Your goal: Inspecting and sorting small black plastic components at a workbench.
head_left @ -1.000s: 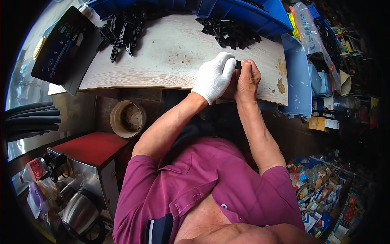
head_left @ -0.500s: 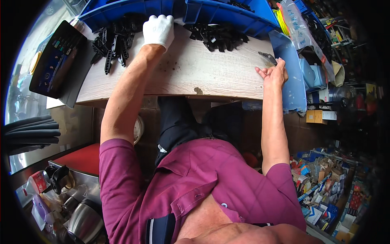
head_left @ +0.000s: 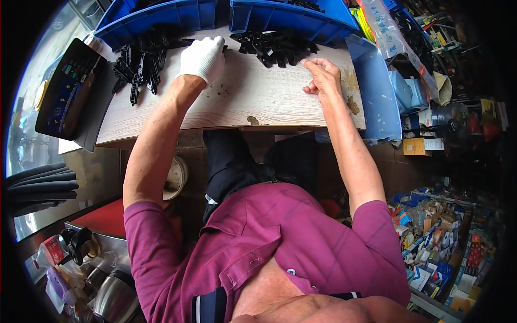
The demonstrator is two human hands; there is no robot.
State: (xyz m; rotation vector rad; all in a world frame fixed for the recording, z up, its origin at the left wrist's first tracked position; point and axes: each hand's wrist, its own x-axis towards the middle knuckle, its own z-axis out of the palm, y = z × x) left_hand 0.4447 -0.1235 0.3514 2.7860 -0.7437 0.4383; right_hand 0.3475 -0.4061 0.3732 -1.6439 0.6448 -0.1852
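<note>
My left hand (head_left: 201, 60), in a white knit glove, is closed above the far part of the table. Bits of a black plastic piece (head_left: 187, 42) show beside its fingers; the glove covers the rest. My bare right hand (head_left: 324, 78) is over the table's right half, fingers partly bent and apart, with nothing visible in them. Just beyond its fingertips lies a pile of flat black plastic pieces (head_left: 272, 48). Left of the gloved hand is a heap of longer, ribbed black plastic pieces (head_left: 141, 64).
Two blue bins (head_left: 161, 20) with black pieces inside line the table's far edge. A translucent blue bin (head_left: 377, 91) stands against the right edge. A tablet-like screen (head_left: 71, 91) leans at the left. Below the pale wooden table (head_left: 269, 102) is a round white bucket (head_left: 176, 177).
My right hand has moved left from the table's right edge toward the flat pieces. The dark piece at its fingers no longer shows there. My left hand has drawn slightly nearer.
</note>
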